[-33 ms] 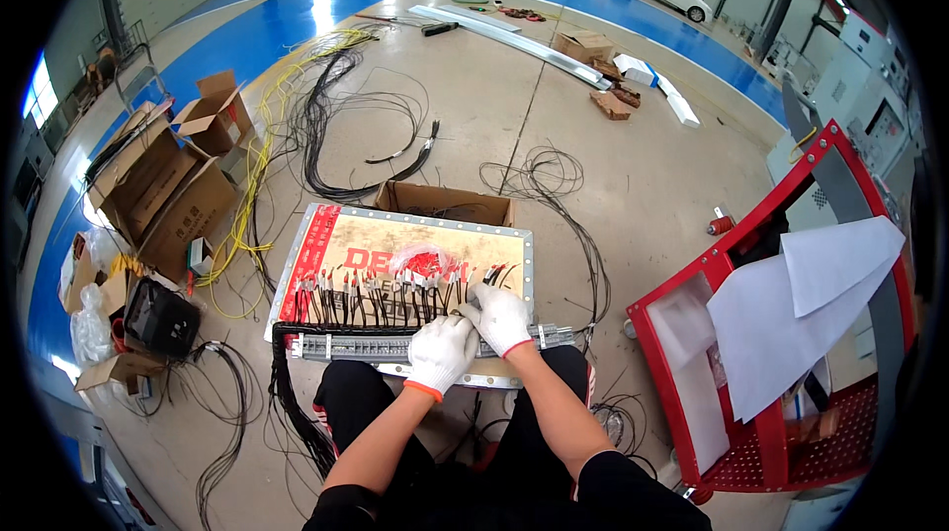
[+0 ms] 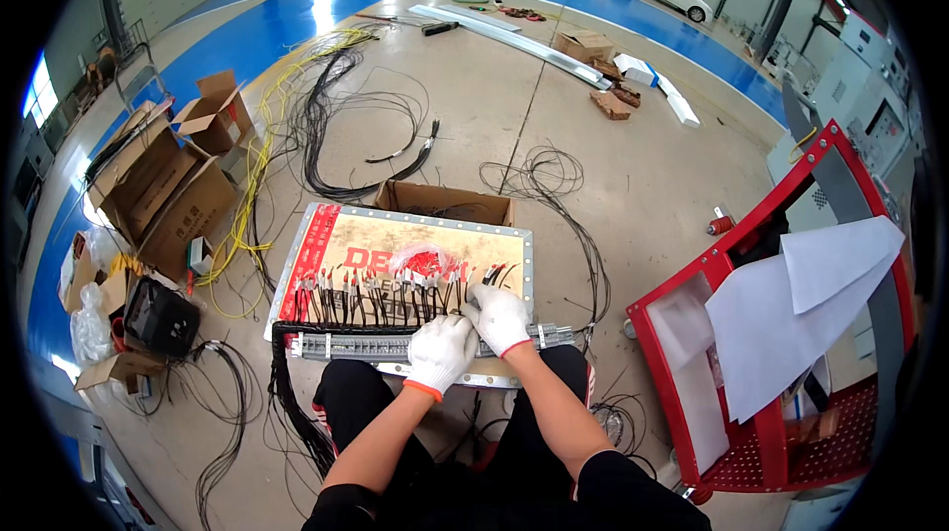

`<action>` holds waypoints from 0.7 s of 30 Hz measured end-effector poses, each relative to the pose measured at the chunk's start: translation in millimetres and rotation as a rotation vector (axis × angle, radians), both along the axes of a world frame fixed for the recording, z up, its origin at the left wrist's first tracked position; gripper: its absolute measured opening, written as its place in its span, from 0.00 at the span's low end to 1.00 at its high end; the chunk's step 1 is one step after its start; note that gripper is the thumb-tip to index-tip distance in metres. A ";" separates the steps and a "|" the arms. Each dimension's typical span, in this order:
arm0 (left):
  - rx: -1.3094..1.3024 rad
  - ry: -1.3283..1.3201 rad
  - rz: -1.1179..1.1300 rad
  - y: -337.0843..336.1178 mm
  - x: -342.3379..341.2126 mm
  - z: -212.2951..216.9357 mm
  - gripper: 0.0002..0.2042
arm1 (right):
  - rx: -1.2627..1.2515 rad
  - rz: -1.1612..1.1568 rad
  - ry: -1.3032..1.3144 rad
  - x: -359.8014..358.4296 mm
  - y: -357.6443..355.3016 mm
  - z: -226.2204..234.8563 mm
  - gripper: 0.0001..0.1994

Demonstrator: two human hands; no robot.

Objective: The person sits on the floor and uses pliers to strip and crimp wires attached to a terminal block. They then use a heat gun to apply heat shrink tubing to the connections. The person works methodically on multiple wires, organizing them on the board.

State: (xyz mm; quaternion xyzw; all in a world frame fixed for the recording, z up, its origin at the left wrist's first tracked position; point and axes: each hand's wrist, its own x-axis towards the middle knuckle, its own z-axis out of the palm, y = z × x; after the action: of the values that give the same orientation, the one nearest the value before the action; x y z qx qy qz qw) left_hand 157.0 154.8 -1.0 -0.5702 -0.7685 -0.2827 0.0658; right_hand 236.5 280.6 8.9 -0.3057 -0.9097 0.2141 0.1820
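Observation:
Both my hands wear white gloves and meet at the right end of a row of black wires point(image 2: 361, 302) with white tips. My left hand point(image 2: 442, 351) is closed at the foot of the wires, over the grey terminal strip point(image 2: 358, 346); what lies in its fingers is hidden. Just beside it, my right hand point(image 2: 498, 319) has its fingers closed round black wires point(image 2: 493, 274), whose ends stick up past the glove. A black wire bundle point(image 2: 287, 398) runs along the strip and drops off at the left. Underneath is a metal-edged panel point(image 2: 395, 234) with a printed, red-banded face.
Open cardboard boxes point(image 2: 163, 185) and a black bin point(image 2: 161, 316) stand to the left. Yellow cable point(image 2: 252, 195) and coiled black cables point(image 2: 321, 126) lie on the floor. Beyond the panel sits a low carton point(image 2: 445, 203). A red cart point(image 2: 761, 432) with white sheets point(image 2: 766, 333) stands at right.

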 end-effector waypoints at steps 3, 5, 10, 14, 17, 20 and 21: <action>0.020 0.005 -0.003 0.1 0.6 -1.4 0.05 | -0.014 -0.013 -0.026 -2.6 1.2 -5.1 0.09; 0.031 0.009 0.003 0.5 1.2 -0.8 0.04 | 0.025 -0.037 0.024 -5.8 1.5 -7.7 0.09; -0.014 -0.027 0.008 1.4 0.5 3.1 0.05 | 0.143 -0.040 0.163 -10.9 5.3 -13.1 0.07; -0.009 -0.036 0.010 0.5 2.8 6.4 0.06 | -0.095 -0.017 0.233 -4.6 18.4 -14.4 0.09; 0.002 -0.042 -0.007 2.3 4.1 5.2 0.06 | -0.406 -0.072 0.465 0.9 33.4 -11.4 0.15; -0.022 -0.052 -0.004 -1.4 1.0 4.5 0.07 | -0.430 -0.256 0.591 11.9 40.3 9.5 0.19; -0.023 -0.048 -0.005 -0.8 1.5 6.3 0.07 | -0.433 -0.325 0.566 20.7 44.8 13.0 0.18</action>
State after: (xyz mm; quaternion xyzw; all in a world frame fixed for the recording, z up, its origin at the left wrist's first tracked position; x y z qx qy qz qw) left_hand 158.5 154.1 5.3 -0.5659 -0.7717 -0.2876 0.0398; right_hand 257.2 325.4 21.9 -0.4061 -0.6969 0.4452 0.3887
